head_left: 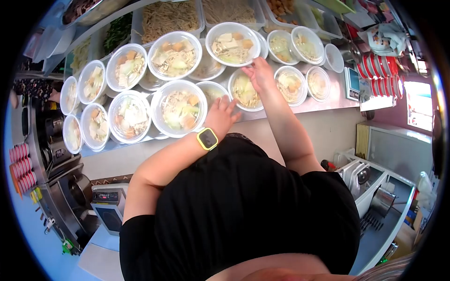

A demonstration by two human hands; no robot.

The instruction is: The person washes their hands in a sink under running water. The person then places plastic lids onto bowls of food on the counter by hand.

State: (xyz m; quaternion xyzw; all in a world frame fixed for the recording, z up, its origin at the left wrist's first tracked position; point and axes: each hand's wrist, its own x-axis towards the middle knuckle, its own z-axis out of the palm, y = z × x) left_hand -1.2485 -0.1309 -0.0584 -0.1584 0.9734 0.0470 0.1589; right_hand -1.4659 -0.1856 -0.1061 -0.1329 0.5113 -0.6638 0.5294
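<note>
Two rows of round clear plastic bowls with pale vegetables, mushrooms and tofu stand on the metal counter (328, 104). My right hand (260, 76) has its fingers pinched at the lower right rim of an upper-row bowl (232, 44), above another filled bowl (247, 92). With a yellow-framed watch (207, 138) on the wrist, my left hand (222, 114) is spread over the front edge of a partly hidden bowl (212, 92). Just left of it is a large filled bowl (179, 108). Nothing shows between the left fingers.
Behind the bowls are tubs of shredded mushrooms (170, 21) and dark greens (118, 33). A small scale (352, 84) and red-and-white stacked items (380, 65) stand at the right. At the lower left is a grey appliance (108, 210). Part of another person shows at the far left.
</note>
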